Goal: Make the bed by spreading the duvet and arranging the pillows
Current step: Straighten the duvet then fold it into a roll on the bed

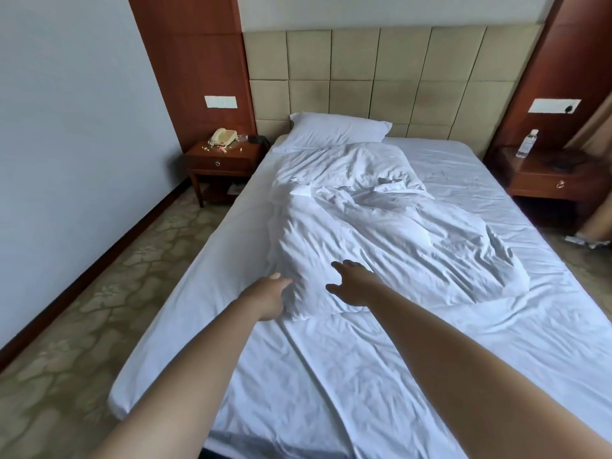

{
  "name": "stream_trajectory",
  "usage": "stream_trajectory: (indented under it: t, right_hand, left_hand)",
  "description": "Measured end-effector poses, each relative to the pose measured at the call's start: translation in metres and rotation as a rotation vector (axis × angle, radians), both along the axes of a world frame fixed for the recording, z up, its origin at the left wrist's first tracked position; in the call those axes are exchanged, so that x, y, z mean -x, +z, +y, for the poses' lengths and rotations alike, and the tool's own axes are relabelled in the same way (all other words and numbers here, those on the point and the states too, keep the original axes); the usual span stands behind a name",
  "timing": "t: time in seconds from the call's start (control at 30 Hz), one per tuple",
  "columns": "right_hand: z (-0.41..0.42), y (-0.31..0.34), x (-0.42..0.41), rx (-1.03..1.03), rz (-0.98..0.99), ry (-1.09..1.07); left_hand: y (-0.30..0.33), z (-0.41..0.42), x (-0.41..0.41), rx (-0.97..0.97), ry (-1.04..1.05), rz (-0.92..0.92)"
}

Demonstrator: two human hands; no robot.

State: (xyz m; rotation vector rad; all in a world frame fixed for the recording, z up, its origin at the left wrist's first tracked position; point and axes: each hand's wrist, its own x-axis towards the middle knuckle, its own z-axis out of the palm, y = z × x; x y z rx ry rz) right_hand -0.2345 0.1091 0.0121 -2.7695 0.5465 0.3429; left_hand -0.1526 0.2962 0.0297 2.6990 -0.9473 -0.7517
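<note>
Head view, looking down the bed (298, 376) from its foot: the duvet (381, 240) lies bunched in a crumpled ridge along the middle of the mattress, just ahead of both hands. The left hand (270, 298) has its fingers at the near corner of the bundle, tucked into the folds, though whether they actually pinch cloth I cannot tell. The right hand (352, 284) hovers at the same end with fingers spread and relaxed, gripping nothing. The duvet looks soft, light and limp, so it should drape rather than hold shape, and it will probably drag easily over the smooth sheet; the near hem and corners look like the best places to grip. Beyond the bundle, one pillow (337, 129) leans at the headboard (381, 81), and a second pillow (347, 165) lies just in front of it. Bare sheet lies to either side of the hands. Floor runs along the left; nightstands flank the far end.
</note>
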Motion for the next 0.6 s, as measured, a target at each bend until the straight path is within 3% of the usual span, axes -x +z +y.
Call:
stream_trajectory:
  t: [0.33, 0.6]
  right_hand:
    - [0.036, -0.066, -0.183, -0.093, 0.081, -0.026]
    - [0.076, -0.083, -0.271, -0.135, 0.154, -0.071]
  left_hand:
    - [-0.051, 0.022, -0.171, -0.124, -0.045, 0.074]
    - [-0.065, 0.052, -0.265, -0.159, -0.086, 0.172]
